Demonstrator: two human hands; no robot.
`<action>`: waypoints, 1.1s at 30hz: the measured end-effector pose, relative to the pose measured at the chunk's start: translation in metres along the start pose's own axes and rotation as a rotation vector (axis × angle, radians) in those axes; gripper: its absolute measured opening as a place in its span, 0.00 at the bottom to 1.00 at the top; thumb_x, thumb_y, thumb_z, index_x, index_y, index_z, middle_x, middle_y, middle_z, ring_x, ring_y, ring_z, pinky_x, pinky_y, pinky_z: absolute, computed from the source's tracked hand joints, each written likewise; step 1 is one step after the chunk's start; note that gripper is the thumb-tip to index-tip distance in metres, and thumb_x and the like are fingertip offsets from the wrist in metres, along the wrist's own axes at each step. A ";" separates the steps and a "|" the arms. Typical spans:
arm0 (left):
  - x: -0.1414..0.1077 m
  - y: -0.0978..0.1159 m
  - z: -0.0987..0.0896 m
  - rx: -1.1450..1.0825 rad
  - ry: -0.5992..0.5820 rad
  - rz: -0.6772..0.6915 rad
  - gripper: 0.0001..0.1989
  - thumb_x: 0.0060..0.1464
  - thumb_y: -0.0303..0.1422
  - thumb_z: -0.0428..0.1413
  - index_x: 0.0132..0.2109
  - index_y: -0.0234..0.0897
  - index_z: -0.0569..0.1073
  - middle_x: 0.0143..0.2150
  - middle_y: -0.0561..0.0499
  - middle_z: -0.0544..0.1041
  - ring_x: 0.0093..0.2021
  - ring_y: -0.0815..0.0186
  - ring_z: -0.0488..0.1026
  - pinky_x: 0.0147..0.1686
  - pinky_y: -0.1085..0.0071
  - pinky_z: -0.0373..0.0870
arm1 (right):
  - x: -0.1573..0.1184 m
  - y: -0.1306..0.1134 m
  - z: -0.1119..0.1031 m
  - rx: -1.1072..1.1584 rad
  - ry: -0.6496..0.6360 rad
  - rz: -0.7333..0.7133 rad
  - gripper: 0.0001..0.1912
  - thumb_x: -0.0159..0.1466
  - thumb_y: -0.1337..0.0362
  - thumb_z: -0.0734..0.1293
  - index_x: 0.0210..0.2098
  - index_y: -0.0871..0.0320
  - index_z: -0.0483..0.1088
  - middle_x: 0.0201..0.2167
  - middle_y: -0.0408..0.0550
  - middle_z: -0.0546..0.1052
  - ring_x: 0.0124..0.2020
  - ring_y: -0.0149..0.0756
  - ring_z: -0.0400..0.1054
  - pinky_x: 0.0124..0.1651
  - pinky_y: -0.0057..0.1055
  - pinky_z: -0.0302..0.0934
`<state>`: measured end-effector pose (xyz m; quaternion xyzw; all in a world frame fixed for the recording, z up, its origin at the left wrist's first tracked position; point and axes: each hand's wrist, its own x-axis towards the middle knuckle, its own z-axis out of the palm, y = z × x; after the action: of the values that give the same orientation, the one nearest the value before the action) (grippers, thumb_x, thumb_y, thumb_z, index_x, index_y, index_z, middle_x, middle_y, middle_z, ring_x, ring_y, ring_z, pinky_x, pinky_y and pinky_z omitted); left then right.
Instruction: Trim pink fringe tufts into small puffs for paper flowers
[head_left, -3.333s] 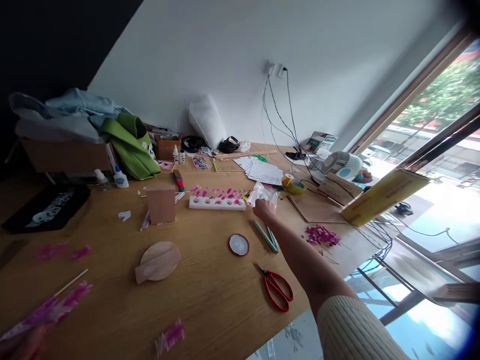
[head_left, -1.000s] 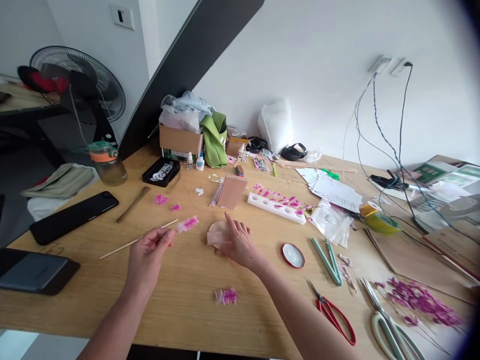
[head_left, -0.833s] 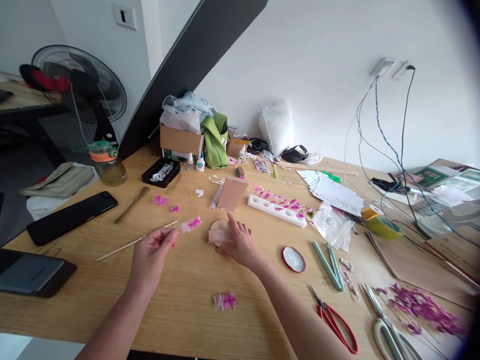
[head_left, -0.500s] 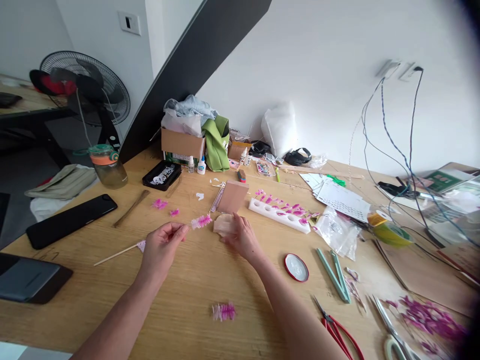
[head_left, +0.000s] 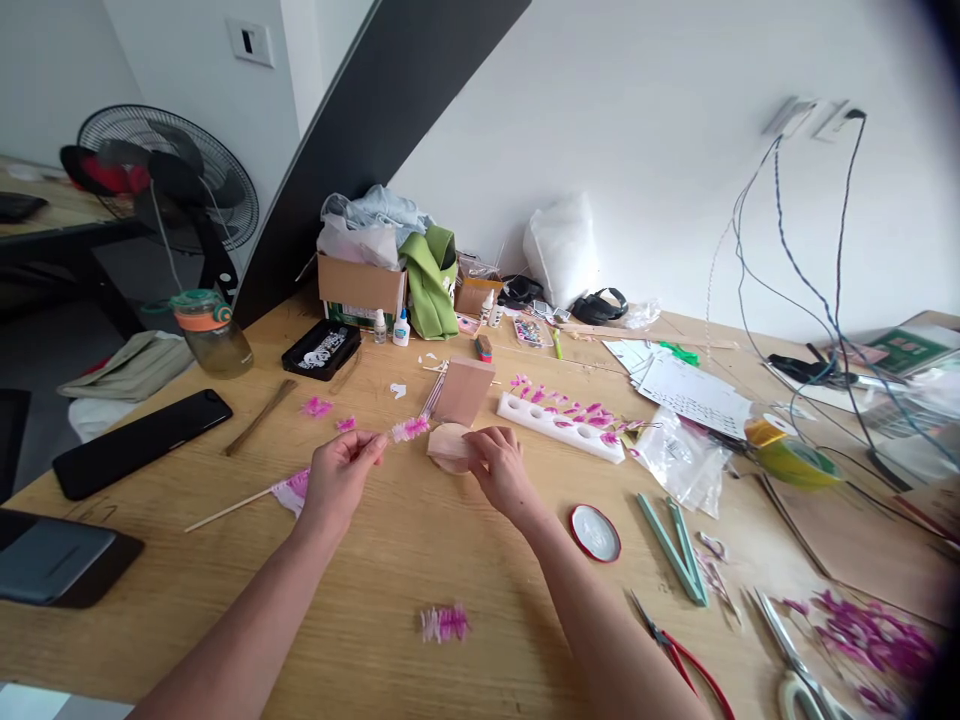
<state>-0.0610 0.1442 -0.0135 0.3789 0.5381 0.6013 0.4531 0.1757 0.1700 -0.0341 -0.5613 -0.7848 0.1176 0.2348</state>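
Note:
My left hand is closed in a pinch on a pink-and-white fringed piece, which points to the right. Just right of that, the fingers of my right hand are closed on the edge of a pale, rounded wooden block. Behind this block stands an upright wooden block. Left of my left hand lies a thin stick with pink-and-white fringed material, partly hidden by that hand. A second fringed piece rests on the table nearer to me.
A white holder with holes and pink sprigs stands right of centre. A red-rimmed lid, green tongs-like strips, red-handled pliers and scissors lie at right. A black phone lies at left.
The left hand has moved slightly right with the fringed piece. The right hand's fingers have shifted on the rounded block, which has turned to show more of its face.

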 end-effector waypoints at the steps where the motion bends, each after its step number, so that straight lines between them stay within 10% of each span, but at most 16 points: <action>1: 0.001 -0.001 -0.001 -0.001 0.004 -0.003 0.14 0.38 0.40 0.64 0.28 0.33 0.75 0.23 0.54 0.72 0.26 0.70 0.63 0.29 0.73 0.58 | -0.007 -0.002 -0.006 0.014 0.013 -0.004 0.14 0.62 0.68 0.67 0.48 0.56 0.71 0.43 0.52 0.74 0.48 0.46 0.59 0.49 0.41 0.55; 11: 0.011 0.007 0.011 0.253 -0.227 -0.090 0.12 0.36 0.41 0.60 0.20 0.36 0.71 0.19 0.55 0.69 0.24 0.69 0.63 0.28 0.72 0.57 | -0.103 0.007 -0.016 -0.036 -0.021 0.159 0.10 0.60 0.63 0.70 0.42 0.55 0.72 0.38 0.50 0.74 0.43 0.48 0.62 0.44 0.43 0.57; 18: 0.024 -0.001 0.028 0.340 -0.329 -0.118 0.11 0.35 0.39 0.59 0.19 0.36 0.71 0.18 0.54 0.70 0.23 0.68 0.63 0.29 0.71 0.57 | -0.092 0.008 -0.031 0.002 0.108 0.157 0.19 0.62 0.62 0.68 0.53 0.55 0.67 0.42 0.50 0.75 0.47 0.46 0.63 0.48 0.43 0.59; 26: 0.030 -0.027 0.028 0.327 -0.329 -0.148 0.12 0.36 0.41 0.58 0.18 0.37 0.68 0.17 0.55 0.67 0.22 0.69 0.60 0.27 0.72 0.55 | -0.099 0.001 -0.015 -0.069 -0.082 0.196 0.15 0.60 0.58 0.70 0.46 0.55 0.73 0.43 0.52 0.74 0.45 0.48 0.65 0.48 0.45 0.60; 33: 0.032 -0.023 0.030 0.299 -0.325 -0.245 0.12 0.34 0.41 0.59 0.19 0.36 0.69 0.17 0.56 0.66 0.20 0.72 0.58 0.22 0.74 0.50 | -0.080 0.003 -0.024 0.090 0.107 0.179 0.13 0.64 0.61 0.65 0.48 0.55 0.71 0.42 0.52 0.75 0.45 0.45 0.66 0.48 0.42 0.62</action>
<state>-0.0392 0.1836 -0.0330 0.4654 0.5831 0.3868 0.5420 0.2107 0.0937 -0.0338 -0.6236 -0.7117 0.1429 0.2900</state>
